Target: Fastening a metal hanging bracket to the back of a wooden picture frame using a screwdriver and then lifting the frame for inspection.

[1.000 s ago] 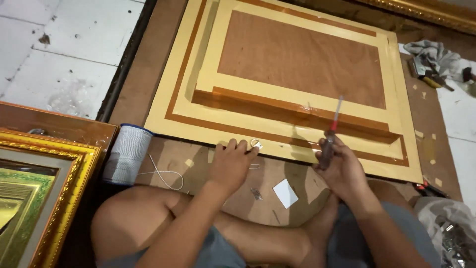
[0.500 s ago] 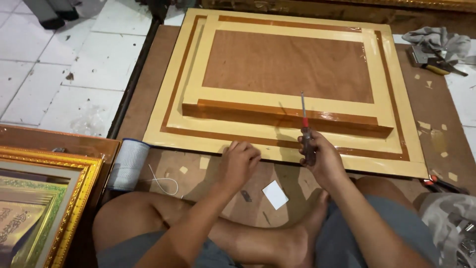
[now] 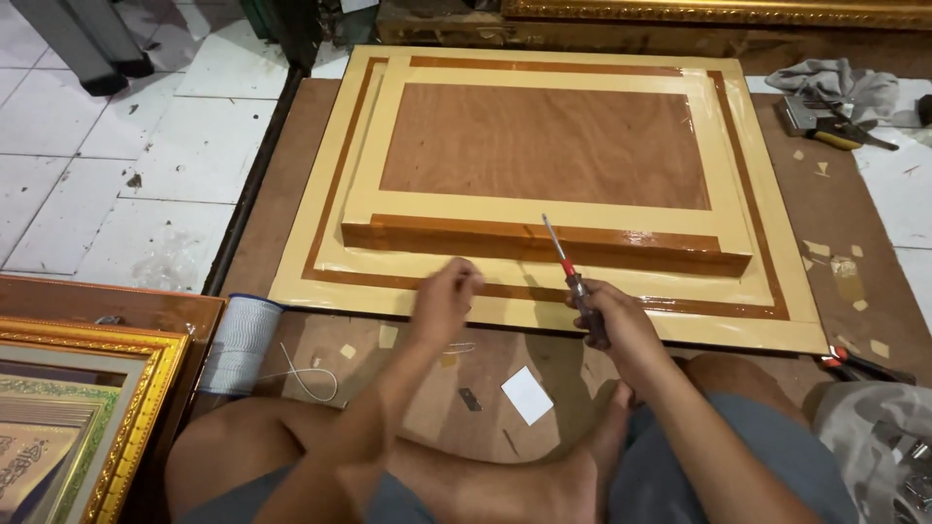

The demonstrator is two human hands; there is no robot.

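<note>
Two hands work at the framed panel's (image 3: 544,146) near edge: right hand (image 3: 612,325) grips a screwdriver (image 3: 573,281) (tip raised), left hand (image 3: 447,296) loosely curled, empty, steadying beside it.

Left hand (image 3: 445,301): motion-blurred; fingertips indistinct, and contact with the cream-and-brown stepped wooden frame (image 3: 544,146) cannot be determined. Right hand (image 3: 612,325): its closed grip conceals the lower handle of the red-handled screwdriver (image 3: 568,272). Ornate gold picture frame (image 3: 87,417), lower left: cut off by the left and bottom edges. Grey crumpled cloth (image 3: 874,437), lower right: cut off by the frame corner. Hand tools (image 3: 825,121) at upper right: too small to identify. Person's legs: cropped at the bottom edge.
</note>
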